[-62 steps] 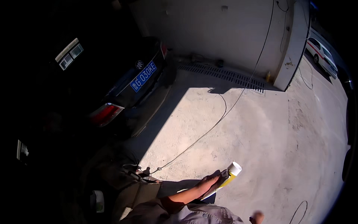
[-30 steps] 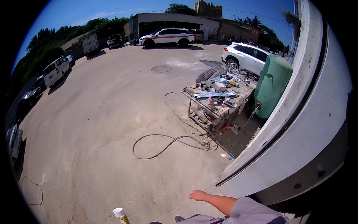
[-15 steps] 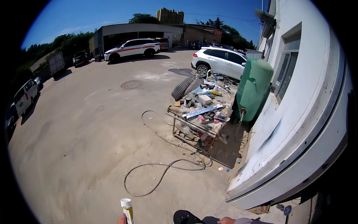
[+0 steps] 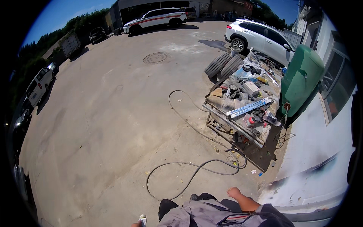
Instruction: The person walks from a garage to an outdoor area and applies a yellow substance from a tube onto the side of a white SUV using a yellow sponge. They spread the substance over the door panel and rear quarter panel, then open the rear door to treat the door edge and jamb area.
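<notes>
At the bottom edge, my left hand (image 4: pixel 136 224) grips a slim white-capped spray can (image 4: pixel 142 220); only its upper part shows, and most of the hand is cut off. My right hand (image 4: pixel 234 192) hangs in front of my body on the right, its fingers curled in, with nothing seen in them. A dark hose (image 4: pixel 196 166) lies looped on the ground ahead of me. Beyond it on the right, a metal workbench (image 4: pixel 227 122) is heaped with parts, boxes and a pair of long blue-and-white boxes (image 4: pixel 248 107).
Two tyres (image 4: pixel 223 65) lean at the bench's far left end. A green tank (image 4: pixel 302 81) stands between the bench and the white wall (image 4: pixel 302 151). A white car (image 4: pixel 261 37) is parked behind the bench, another white car (image 4: pixel 157 19) farther back, and a van (image 4: pixel 39 86) at far left.
My view has tilted down and turned left, so the bench sits farther right and more of my body shows. The spray can is lower in view; my right arm now shows more fully.
</notes>
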A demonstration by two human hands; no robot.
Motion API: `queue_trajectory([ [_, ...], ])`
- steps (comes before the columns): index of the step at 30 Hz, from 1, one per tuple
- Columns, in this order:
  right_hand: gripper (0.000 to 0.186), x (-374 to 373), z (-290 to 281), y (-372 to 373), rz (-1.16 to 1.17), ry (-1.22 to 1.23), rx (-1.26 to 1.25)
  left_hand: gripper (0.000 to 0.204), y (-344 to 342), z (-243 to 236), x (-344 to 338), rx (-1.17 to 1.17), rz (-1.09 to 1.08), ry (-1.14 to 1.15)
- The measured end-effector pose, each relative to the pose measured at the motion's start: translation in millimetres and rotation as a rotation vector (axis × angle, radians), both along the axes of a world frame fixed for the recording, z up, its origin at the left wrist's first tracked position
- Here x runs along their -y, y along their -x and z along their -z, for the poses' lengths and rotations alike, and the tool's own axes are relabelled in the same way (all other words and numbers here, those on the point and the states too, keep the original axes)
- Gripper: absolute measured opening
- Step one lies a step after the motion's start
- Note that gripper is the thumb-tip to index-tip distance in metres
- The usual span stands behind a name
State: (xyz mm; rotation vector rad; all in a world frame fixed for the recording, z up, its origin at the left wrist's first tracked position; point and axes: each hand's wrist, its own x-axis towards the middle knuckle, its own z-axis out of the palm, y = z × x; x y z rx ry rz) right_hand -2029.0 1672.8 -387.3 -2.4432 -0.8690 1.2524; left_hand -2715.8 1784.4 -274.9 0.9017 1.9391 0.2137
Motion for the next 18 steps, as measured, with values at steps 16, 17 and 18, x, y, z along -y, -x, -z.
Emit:
queue_trajectory([
  [16, 0.044, -829.1, -26.7, 15.9, -0.436, -0.415, -0.014, 0.07, -123.2, 125.5, -732.1, -0.169, 0.198, 0.166],
  [17, 0.043, -849.6, -23.6, 15.4, -0.378, -0.403, -0.058, 0.071, -117.1, 126.9, -803.7, -0.231, 0.231, 0.139],
  [18, 0.043, -874.1, -22.4, 18.1, -0.315, -0.396, -0.103, 0.072, -113.4, 127.3, -882.3, -0.297, 0.27, 0.101],
])
